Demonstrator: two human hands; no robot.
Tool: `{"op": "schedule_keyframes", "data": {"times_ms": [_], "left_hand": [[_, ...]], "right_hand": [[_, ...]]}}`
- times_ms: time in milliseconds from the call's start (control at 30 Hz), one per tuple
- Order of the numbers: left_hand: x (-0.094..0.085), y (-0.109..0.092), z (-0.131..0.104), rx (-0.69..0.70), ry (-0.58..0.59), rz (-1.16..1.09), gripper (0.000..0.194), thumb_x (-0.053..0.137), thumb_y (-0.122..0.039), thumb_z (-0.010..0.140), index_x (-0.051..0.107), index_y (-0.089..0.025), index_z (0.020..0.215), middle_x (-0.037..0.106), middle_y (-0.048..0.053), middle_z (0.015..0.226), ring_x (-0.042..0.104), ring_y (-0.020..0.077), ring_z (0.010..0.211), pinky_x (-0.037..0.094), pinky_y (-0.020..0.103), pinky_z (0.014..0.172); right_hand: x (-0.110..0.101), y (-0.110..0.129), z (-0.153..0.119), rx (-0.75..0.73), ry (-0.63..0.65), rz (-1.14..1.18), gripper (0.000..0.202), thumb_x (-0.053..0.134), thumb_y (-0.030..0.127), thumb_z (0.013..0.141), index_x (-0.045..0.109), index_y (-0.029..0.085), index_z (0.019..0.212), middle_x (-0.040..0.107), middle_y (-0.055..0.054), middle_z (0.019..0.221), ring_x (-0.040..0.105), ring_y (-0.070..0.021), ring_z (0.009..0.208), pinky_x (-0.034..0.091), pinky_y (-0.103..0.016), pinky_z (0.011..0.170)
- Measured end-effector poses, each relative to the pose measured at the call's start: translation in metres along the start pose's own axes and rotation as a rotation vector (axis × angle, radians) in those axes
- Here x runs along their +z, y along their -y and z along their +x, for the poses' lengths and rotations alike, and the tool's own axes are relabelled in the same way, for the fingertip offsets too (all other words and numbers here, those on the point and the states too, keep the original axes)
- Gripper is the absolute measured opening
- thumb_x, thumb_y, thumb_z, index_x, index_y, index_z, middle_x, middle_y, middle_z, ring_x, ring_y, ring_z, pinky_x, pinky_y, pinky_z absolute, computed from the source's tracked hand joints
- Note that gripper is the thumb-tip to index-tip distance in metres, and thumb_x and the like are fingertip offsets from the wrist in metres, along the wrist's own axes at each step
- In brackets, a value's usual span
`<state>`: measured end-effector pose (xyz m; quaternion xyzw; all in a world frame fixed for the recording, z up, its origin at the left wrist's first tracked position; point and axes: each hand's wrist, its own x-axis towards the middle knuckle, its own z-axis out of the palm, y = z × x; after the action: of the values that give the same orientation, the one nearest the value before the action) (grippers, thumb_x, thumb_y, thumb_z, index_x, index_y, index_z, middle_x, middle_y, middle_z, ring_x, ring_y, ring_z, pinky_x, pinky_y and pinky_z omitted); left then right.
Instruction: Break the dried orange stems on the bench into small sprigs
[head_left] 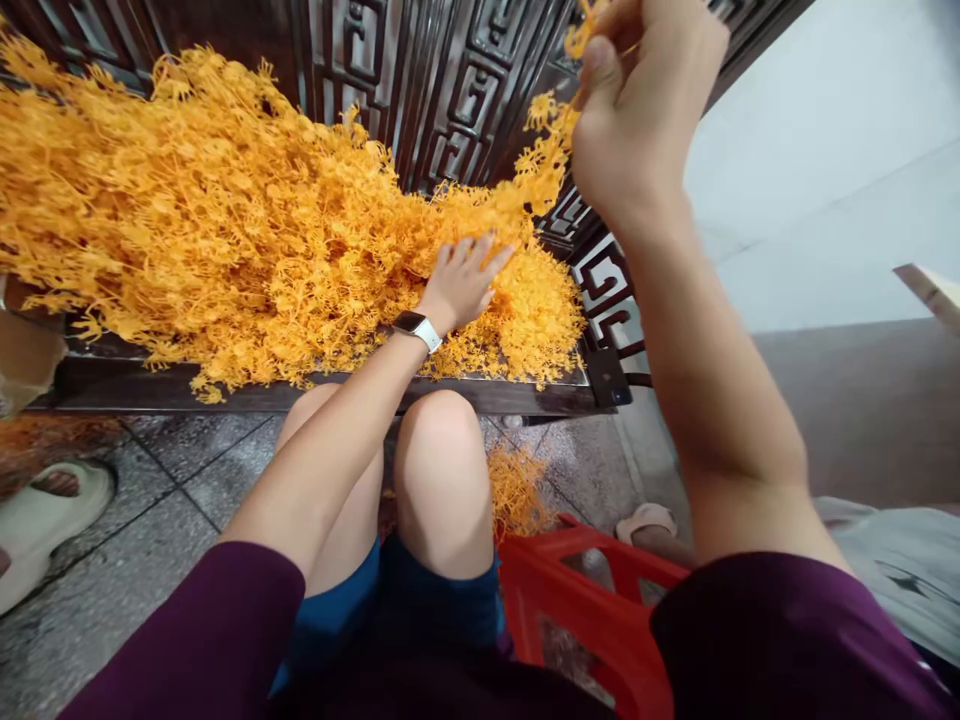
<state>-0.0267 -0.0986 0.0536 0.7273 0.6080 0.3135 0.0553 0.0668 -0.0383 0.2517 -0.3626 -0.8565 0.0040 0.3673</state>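
Right grip (645, 110): above the right end of the pile; thumb and fingers drawn together on an orange-yellow strand (551, 145), fingers partly cut off by the upper edge of view. Left grip (461, 285): palm down against the pile's right-hand part, fingers extended and spread; cannot tell whether any stems are caught beneath it.

Pile (247, 210): one large heap, orange-yellow, plastic-looking; thin branching stems with small, spiky, frilled tips; tangled, springy texture. Strand: same material, running from the pile's right part up to the right grip.

Tabletop (187, 388): under the pile; dark, glossy, straight front edge. Lattice panel (472, 90): behind the pile; dark, polished, raised angular scrollwork. Phone (609, 380): just right of the pile; dark, flat, rectangular. Cardboard (26, 350): left of the pile; brown, matte.

Floor (210, 450): below the pile; speckled grey tiles. Loose orange bits (517, 490): on the floor below the pile's right part; thin, tangled. Stool (637, 660): below and right of the pile; red, smooth, with cut-out openings.
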Motion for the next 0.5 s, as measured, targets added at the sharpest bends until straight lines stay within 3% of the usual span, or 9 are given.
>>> {"op": "schedule_keyframes", "data": {"times_ms": [67,133,267,433,500], "left_hand": [[0.009,0.003,0.0,-0.004,0.033,0.023,0.082,0.059,-0.028,0.096,0.026,-0.021,0.171,0.04,0.02,0.169,0.036,0.0457,0.148,0.026,0.065,0.122],[0.015,0.009,0.001,-0.047,0.013,0.046,0.084,0.057,-0.03,0.096,0.023,-0.022,0.172,0.047,0.02,0.164,0.041,0.047,0.142,0.032,0.066,0.116],[0.019,0.013,0.004,-0.102,-0.032,0.121,0.069,0.051,-0.024,0.097,0.041,-0.024,0.166,0.057,0.02,0.152,0.047,0.0467,0.135,0.037,0.065,0.109],[0.022,0.009,-0.001,-0.006,-0.03,0.144,0.052,0.044,-0.013,0.096,0.063,-0.018,0.144,0.065,0.02,0.139,0.052,0.0426,0.13,0.039,0.059,0.104],[0.024,0.011,-0.004,0.01,0.025,0.169,0.047,0.042,-0.011,0.095,0.07,-0.016,0.134,0.066,0.021,0.137,0.051,0.042,0.134,0.037,0.059,0.107]], "right_hand": [[0.008,0.008,-0.011,-0.192,-0.014,-0.146,0.029,0.053,0.01,0.091,0.034,0.03,0.083,0.07,-0.005,0.101,0.066,-0.0271,0.102,0.051,-0.042,0.095],[0.013,0.009,-0.017,-0.268,-0.018,-0.231,0.032,0.055,0.01,0.089,0.033,0.031,0.082,0.073,-0.004,0.102,0.067,-0.0285,0.099,0.051,-0.043,0.087],[0.023,-0.013,-0.003,-0.223,-0.054,-0.255,0.035,0.055,0.009,0.089,0.029,0.031,0.081,0.074,-0.005,0.102,0.066,-0.0275,0.097,0.047,-0.043,0.084],[0.03,-0.064,0.036,-0.079,-0.109,-0.243,0.039,0.051,0.002,0.085,0.026,0.031,0.078,0.072,-0.008,0.098,0.063,-0.0231,0.093,0.043,-0.04,0.082],[0.025,-0.081,0.05,-0.006,-0.155,-0.213,0.04,0.051,-0.001,0.086,0.027,0.031,0.078,0.071,-0.009,0.1,0.063,-0.0213,0.097,0.043,-0.039,0.086]]}}
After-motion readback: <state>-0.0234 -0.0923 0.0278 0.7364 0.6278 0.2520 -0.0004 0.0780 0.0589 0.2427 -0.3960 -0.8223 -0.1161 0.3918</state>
